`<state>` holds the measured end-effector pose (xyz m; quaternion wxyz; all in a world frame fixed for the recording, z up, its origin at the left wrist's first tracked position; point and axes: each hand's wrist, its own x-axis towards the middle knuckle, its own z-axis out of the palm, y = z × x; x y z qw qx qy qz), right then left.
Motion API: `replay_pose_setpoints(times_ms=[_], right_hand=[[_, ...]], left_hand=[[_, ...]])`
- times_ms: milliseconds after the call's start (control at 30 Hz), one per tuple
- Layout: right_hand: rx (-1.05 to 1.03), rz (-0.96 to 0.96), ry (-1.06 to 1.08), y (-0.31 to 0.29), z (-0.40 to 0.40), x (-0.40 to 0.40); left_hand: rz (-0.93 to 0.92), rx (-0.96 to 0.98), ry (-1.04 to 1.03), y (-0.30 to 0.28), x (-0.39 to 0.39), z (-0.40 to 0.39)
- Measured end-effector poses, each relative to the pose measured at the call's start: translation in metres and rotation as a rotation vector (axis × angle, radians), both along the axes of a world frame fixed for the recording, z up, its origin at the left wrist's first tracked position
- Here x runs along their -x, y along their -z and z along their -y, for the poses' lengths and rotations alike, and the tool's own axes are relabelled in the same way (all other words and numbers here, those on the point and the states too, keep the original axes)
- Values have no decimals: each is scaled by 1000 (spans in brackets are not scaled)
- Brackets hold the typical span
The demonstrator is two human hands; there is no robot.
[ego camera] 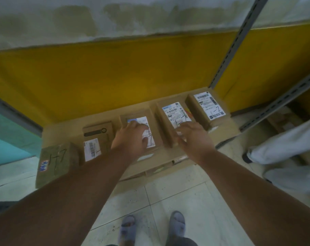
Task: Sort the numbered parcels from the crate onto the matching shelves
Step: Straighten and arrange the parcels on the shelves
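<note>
Left hand (pixel 132 137) lies spread flat on the middle parcel (pixel 141 130), low shelf (pixel 227 129). Right hand (pixel 191 137), fingers loosely spread, touches the parcel to its right (pixel 173 118). Risk: a nudge could knock the row crooked w/ boxes near touching. Writing: "1-7" on the green parcel (pixel 57 162), far left; others approx. same, printed text blurred.

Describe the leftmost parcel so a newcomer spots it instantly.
Start at the yellow wall panel, then drop to the row of parcels on the low shelf. The leftmost parcel is olive-green rather than tan, has no white shipping label, and bears a handwritten number and a blue-and-white sticker.
</note>
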<state>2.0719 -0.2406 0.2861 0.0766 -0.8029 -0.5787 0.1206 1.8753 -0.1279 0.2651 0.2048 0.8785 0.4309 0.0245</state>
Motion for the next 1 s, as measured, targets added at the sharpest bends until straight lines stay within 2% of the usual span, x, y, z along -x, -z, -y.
replay_pose_setpoints(times_ms=[100,233,433,667,767,900,1000], right_hand=[[-28,44,60,-8,1,-48],[38,142,84,-10,-4,-106],[188,25,-203,12,-13,-133],[61,119,-372,29,-7,-132],[42,79,-379,27,-6,-138],[-8,-12,-254,23,1,-154],[13,54,-191,26,6,-176]], left_hand=[[41,12,61,-5,-40,-1],[26,17,-1,-2,-97,4],[-108,92,-150,6,-139,11],[-85,142,-221,5,-135,21],[-63,126,-230,5,-136,21],[-90,146,-202,0,-139,16],[-176,2,-187,-6,-143,16]])
